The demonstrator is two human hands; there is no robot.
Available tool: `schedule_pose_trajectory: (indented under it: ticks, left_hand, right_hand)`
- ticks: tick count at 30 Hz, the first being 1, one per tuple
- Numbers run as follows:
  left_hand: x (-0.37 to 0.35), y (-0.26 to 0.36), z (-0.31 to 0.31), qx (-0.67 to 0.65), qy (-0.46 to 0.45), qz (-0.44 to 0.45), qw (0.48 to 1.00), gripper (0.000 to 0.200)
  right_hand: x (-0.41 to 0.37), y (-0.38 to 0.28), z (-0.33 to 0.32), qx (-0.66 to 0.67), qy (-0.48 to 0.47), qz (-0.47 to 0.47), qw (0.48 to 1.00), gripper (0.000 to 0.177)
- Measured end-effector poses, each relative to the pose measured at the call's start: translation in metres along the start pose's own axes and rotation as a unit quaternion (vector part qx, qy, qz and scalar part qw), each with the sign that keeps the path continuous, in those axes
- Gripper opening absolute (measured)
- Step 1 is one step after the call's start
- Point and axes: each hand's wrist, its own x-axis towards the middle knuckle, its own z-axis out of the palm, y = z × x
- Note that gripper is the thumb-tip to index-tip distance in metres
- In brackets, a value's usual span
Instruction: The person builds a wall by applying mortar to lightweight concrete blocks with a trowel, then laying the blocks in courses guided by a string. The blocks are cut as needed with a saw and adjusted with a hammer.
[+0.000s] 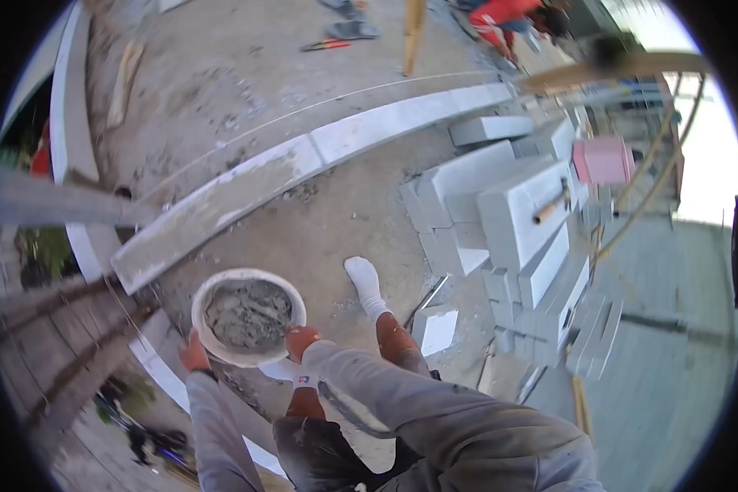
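Below me is a round white bucket [298, 305] with wet grey mortar [250, 316] in it. My left hand [194, 354] grips the bucket's rim on the left side, fingers closed on it. On the opposite side, my right hand [302, 341] is closed on the rim too. Just beyond the bucket runs a low row of white blocks [344, 131], with a smear of grey mortar on the top of its near end.
Stacked white blocks [525, 205] stand on the right, with a hammer [552, 205] on top and a pink container [603, 161] behind. Pliers with red handles [325, 44] lie on the far floor. A co-worker in red [500, 18] crouches at the back. A string line crosses beyond the row.
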Motion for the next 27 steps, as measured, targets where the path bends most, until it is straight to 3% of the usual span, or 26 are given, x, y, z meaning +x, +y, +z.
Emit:
schedule_pose_trajectory:
  ticks: [2,3,4,8,9,10,11,12,13,14,17,18,21,22,23,25,27]
  left_hand:
    - [0.026,-0.053,-0.004,-0.126,-0.044,0.076,0.988,0.04]
    - [0.004,-0.028,-0.015,-0.192,-0.077,-0.009,0.978,0.031]
    - [-0.027,-0.004,-0.014,-0.257,-0.111,-0.098,0.955,0.026]
    - [-0.074,-0.001,0.002,-0.113,-0.278,0.05,0.953,0.028]
    - [-0.093,0.019,0.008,-0.106,-0.284,0.065,0.951,0.028]
    - [-0.119,0.043,0.016,0.057,-0.225,0.122,0.965,0.03]
    - [-0.141,0.063,0.021,0.216,-0.156,0.173,0.948,0.034]
    - [-0.152,0.074,0.029,0.22,-0.155,0.186,0.945,0.034]
    - [-0.16,0.082,0.043,0.197,-0.086,0.232,0.948,0.038]
    - [-0.169,0.092,0.053,0.173,-0.017,0.276,0.945,0.042]
    - [-0.211,0.159,0.085,0.22,-0.059,0.326,0.918,0.049]
    - [-0.242,0.195,0.096,0.153,-0.14,0.279,0.938,0.049]
    - [-0.284,0.246,0.16,0.142,-0.203,0.27,0.93,0.046]
    - [-0.289,0.252,0.191,0.131,-0.211,0.286,0.925,0.046]
    - [-0.293,0.258,0.22,0.146,-0.211,0.29,0.922,0.046]
    - [-0.323,0.284,0.29,0.173,-0.253,0.329,0.893,0.049]
    - [-0.35,0.317,0.359,0.161,-0.304,0.316,0.884,0.053]
  right_hand:
    - [-0.014,0.006,-0.009,0.069,0.021,0.02,0.997,0.033]
    - [-0.025,0.007,-0.014,0.118,0.03,0.037,0.992,0.032]
    - [-0.059,0.016,-0.028,0.151,0.128,0.028,0.98,0.038]
    - [-0.128,0.123,-0.042,0.237,0.151,0.127,0.951,0.049]
    - [-0.154,0.151,-0.047,0.288,0.204,0.151,0.924,0.045]
    - [-0.18,0.181,-0.05,0.335,0.255,0.173,0.89,0.041]
    - [-0.201,0.21,-0.046,0.367,0.248,0.219,0.87,0.04]
    - [-0.221,0.239,-0.042,0.397,0.242,0.265,0.845,0.04]
    - [-0.253,0.264,-0.053,0.294,0.242,0.272,0.884,0.042]
    - [-0.278,0.279,-0.06,0.313,0.249,0.312,0.862,0.044]
    - [-0.318,0.327,-0.065,0.387,0.278,0.36,0.802,0.052]
    - [-0.316,0.342,-0.058,0.398,0.304,0.381,0.777,0.054]
    - [-0.242,0.414,0.021,0.62,0.314,0.342,0.633,0.059]
    - [-0.232,0.424,0.017,0.629,0.309,0.343,0.625,0.059]
    - [-0.215,0.426,0.013,0.722,0.298,0.328,0.532,0.062]
    - [-0.195,0.431,-0.013,0.806,0.278,0.311,0.421,0.066]
    - [-0.228,0.425,-0.104,0.925,0.225,0.203,0.228,0.084]
